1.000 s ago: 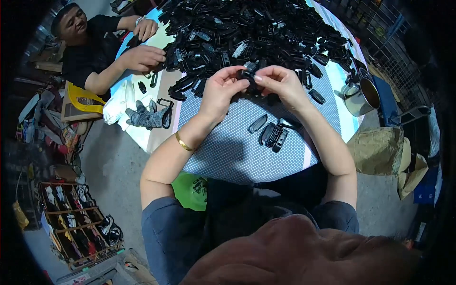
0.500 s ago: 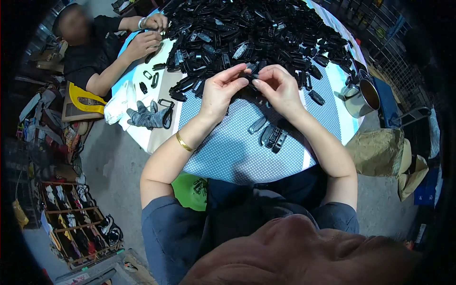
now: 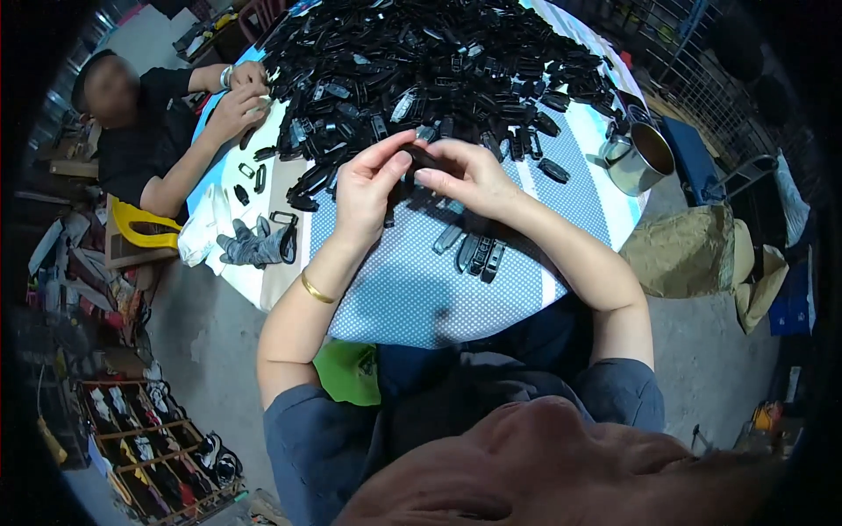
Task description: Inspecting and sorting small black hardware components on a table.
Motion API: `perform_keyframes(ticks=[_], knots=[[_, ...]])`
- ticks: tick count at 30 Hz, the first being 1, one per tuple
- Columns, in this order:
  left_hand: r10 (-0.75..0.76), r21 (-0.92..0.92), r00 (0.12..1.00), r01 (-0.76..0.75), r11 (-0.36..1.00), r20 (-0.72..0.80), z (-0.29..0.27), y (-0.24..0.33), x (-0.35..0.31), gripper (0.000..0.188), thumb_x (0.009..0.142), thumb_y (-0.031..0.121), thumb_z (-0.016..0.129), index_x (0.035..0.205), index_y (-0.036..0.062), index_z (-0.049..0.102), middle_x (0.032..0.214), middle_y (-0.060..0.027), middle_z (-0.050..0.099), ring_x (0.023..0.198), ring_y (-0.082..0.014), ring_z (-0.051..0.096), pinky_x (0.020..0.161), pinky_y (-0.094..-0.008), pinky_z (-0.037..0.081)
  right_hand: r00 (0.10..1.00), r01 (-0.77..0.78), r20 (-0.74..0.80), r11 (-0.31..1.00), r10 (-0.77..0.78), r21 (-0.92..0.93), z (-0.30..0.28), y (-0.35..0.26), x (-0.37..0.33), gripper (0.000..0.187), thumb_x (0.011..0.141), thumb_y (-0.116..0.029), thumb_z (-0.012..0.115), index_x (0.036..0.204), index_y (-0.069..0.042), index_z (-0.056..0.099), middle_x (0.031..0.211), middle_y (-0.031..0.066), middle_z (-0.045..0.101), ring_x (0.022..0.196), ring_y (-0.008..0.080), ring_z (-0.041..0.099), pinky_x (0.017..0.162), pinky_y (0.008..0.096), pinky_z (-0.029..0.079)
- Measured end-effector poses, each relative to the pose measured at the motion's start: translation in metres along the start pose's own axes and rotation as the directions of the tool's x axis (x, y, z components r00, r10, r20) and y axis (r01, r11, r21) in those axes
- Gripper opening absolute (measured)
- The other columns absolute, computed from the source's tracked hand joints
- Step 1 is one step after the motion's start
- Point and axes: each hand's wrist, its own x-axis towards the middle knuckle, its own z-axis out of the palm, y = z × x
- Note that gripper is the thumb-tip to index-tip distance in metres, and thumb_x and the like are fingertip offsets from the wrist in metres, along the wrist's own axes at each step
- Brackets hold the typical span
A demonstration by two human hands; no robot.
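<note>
Close above the near side of the cloth-covered table (image 3: 386,302), my left hand (image 3: 368,188) and my right hand (image 3: 471,178) meet around a small black plastic casing (image 3: 420,159). Thumbs and fingers of both hands pinch it, covering part of it. Just beyond my hands spreads a large heap of similar black casings (image 3: 368,74). Nearer to me, below my right hand, several dark casings (image 3: 480,257) lie side by side, with a greyish one (image 3: 448,238) to their left.
On the table's right stands a metal mug (image 3: 638,167); a grey glove (image 3: 254,244) lies at the left edge. At the far left a co-worker's hands (image 3: 243,110) work by the heap. A green container (image 3: 349,373) sits below the table's near edge.
My view has shifted, so the table sits further left. Both hands have come closer together around the casing, and my right hand has turned with its fingers wrapped over it.
</note>
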Motion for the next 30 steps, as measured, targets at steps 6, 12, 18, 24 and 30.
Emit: perform_keyframes(ticks=[6, 12, 18, 24, 30], knots=[[-0.14, -0.26, 0.987, 0.157, 0.953, 0.083, -0.001, -0.003, -0.001, 0.024, 0.088, 0.005, 0.05, 0.11, -0.0036, 0.056, 0.104, -0.0126, 0.061, 0.094, -0.0173, 0.058, 0.086, -0.0264, 0.046, 0.978, 0.182, -0.061, 0.955, -0.201, -0.233, 0.001, -0.001, -0.004, 0.025, 0.078, -0.019, 0.066, 0.092, 0.001, 0.063, 0.074, 0.0067, 0.062, 0.063, 0.0115, 0.058, 0.055, 0.0239, 0.046], [-0.009, -0.163, 0.99, 0.032, 0.986, 0.139, 0.001, 0.0, -0.003, 0.022, 0.087, 0.004, 0.051, 0.107, -0.0042, 0.057, 0.101, -0.012, 0.062, 0.091, -0.0171, 0.059, 0.083, -0.027, 0.047, 0.879, 0.378, -0.136, 0.841, -0.458, -0.386, 0.006, 0.005, -0.007, 0.029, 0.074, -0.023, 0.067, 0.085, 0.003, 0.063, 0.069, 0.0148, 0.061, 0.06, 0.0264, 0.061, 0.053, 0.0327, 0.047], [-0.186, 0.294, 0.973, 0.14, 0.946, 0.137, -0.001, 0.0, 0.009, 0.027, 0.084, 0.01, 0.058, 0.108, -0.0038, 0.058, 0.085, -0.0055, 0.065, 0.076, -0.01, 0.06, 0.071, -0.0218, 0.048, 0.98, 0.176, 0.167, 0.863, -0.108, -0.474, -0.046, -0.005, 0.006, 0.027, 0.078, -0.022, 0.066, 0.093, 0.0, 0.065, 0.08, 0.0126, 0.066, 0.068, 0.0207, 0.063, 0.06, 0.0285, 0.049], [-0.239, 0.703, 0.884, -0.129, 0.7, 0.401, 0.01, -0.011, -0.005, 0.025, 0.078, 0.014, 0.064, 0.098, 0.0001, 0.062, 0.073, -0.008, 0.06, 0.067, -0.0168, 0.058, 0.064, -0.0297, 0.047, 0.992, -0.063, -0.126, 0.808, -0.014, -0.586, -0.079, 0.008, 0.012, 0.021, 0.078, -0.004, 0.056, 0.097, -0.002, 0.064, 0.09, 0.01, 0.065, 0.078, 0.0177, 0.063, 0.07, 0.0276, 0.05], [0.27, 0.834, 0.902, -0.418, 0.36, 0.336, 0.01, -0.022, 0.012, 0.02, 0.075, 0.005, 0.06, 0.094, 0.0018, 0.061, 0.096, -0.0124, 0.057, 0.089, -0.0292, 0.052, 0.079, -0.0355, 0.044, 0.934, 0.298, 0.089, 0.618, -0.346, -0.727, -0.061, 0.014, 0.011, 0.023, 0.07, 0.0, 0.055, 0.092, -0.003, 0.064, 0.09, 0.0115, 0.061, 0.084, 0.0259, 0.059, 0.072, 0.0337, 0.049]])
